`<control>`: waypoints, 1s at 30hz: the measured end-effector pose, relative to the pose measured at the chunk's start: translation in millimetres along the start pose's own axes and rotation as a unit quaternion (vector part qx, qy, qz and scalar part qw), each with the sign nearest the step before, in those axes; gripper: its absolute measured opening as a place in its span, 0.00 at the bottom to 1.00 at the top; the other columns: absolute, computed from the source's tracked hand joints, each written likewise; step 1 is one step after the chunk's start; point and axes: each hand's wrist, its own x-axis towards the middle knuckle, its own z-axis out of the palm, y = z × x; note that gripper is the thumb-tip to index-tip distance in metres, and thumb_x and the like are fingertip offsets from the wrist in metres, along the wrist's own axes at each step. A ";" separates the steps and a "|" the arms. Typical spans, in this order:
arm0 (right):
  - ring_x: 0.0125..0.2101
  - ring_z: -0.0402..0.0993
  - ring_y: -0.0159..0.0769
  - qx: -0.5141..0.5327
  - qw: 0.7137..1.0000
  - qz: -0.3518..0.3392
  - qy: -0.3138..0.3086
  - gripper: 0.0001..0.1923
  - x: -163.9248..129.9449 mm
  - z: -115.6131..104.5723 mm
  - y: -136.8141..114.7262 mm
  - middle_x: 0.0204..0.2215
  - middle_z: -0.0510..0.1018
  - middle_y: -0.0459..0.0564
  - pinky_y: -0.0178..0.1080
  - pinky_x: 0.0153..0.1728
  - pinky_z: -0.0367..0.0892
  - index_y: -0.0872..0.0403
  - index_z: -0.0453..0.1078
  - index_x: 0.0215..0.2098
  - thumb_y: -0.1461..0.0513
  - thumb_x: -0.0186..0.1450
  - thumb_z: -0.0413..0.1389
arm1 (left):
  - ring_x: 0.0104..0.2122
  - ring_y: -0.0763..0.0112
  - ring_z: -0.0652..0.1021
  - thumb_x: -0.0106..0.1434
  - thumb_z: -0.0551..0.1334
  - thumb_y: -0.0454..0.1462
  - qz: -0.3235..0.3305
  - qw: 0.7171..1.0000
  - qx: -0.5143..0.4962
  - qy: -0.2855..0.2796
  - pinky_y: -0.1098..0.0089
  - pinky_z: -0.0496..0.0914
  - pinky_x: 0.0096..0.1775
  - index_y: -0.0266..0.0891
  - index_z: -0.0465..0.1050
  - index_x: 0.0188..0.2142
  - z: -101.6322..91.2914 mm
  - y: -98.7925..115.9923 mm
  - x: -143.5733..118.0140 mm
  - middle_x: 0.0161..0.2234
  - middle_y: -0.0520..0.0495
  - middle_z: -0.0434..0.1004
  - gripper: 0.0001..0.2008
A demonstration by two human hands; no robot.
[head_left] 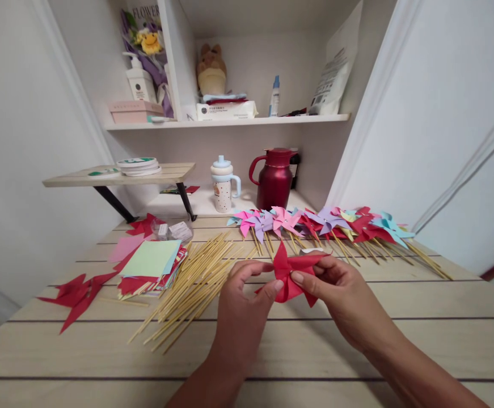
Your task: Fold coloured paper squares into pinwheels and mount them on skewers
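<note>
Left hand and right hand grip one red paper pinwheel

Both bare hands hold the pointed, glossy-looking red paper pinwheel just above the wood-plank bench, well in from its left and right edges. The left hand pinches its left side between thumb and forefinger; the right hand presses its thumb near the centre, with the fingers curled behind a blade.

Just beside the left hand, thin straw-coloured sticks lie in a loose, fanned heap. Beyond them, toward the bench's left edge, sits a stack of square coloured paper sheets, pale green uppermost, and nearer that edge lie spiky red paper shapes.

Multicoloured paper pinwheels on thin sticks line the far edge, reaching toward the far right corner. Behind that edge stand a shiny dark-red jug and a speckled cup with a pale-blue handle.
</note>
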 end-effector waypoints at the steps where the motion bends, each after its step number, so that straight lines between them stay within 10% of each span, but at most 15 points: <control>1: 0.23 0.67 0.28 -0.011 1.000 -0.009 -0.010 0.15 -0.9 0.8 -1.2 0.23 0.76 0.43 0.31 0.22 0.61 0.53 0.77 0.32 0.55 0.51 0.71 | 0.45 0.61 0.76 0.54 0.67 0.35 0.006 1.000 -0.005 -0.001 0.60 0.67 0.50 0.40 0.79 0.35 -0.3 -0.8 0.4 0.41 0.44 0.79 0.08; 19: 0.34 0.75 0.35 -0.087 0.989 -0.087 -0.076 0.11 -2.7 5.8 -4.4 0.34 0.79 0.46 0.37 0.35 0.69 0.50 0.74 0.38 0.56 0.59 0.66 | 0.30 0.70 0.76 0.56 0.68 0.39 -0.134 0.976 -0.162 -0.049 0.69 0.68 0.36 0.36 0.77 0.29 4.6 -2.6 -2.2 0.28 0.48 0.79 0.07; 25: 0.34 0.75 0.38 -0.189 0.953 -0.228 -0.067 0.02 -6.1 -2.7 -6.0 0.30 0.78 0.46 0.40 0.36 0.70 0.49 0.74 0.32 0.62 0.62 0.62 | 0.36 0.67 0.76 0.57 0.66 0.31 0.101 0.995 0.023 0.000 0.66 0.68 0.41 0.41 0.78 0.28 0.7 3.0 -9.6 0.32 0.49 0.78 0.04; 30: 0.38 0.76 0.43 -0.235 0.854 -0.458 -0.078 0.08 -13.2 -4.3 -17.0 0.31 0.81 0.48 0.49 0.47 0.67 0.49 0.75 0.37 0.67 0.64 0.59 | 0.34 0.69 0.76 0.59 0.64 0.27 0.347 0.925 0.148 0.039 0.64 0.68 0.44 0.42 0.76 0.32 -1.6 3.7 -15.3 0.31 0.51 0.77 0.08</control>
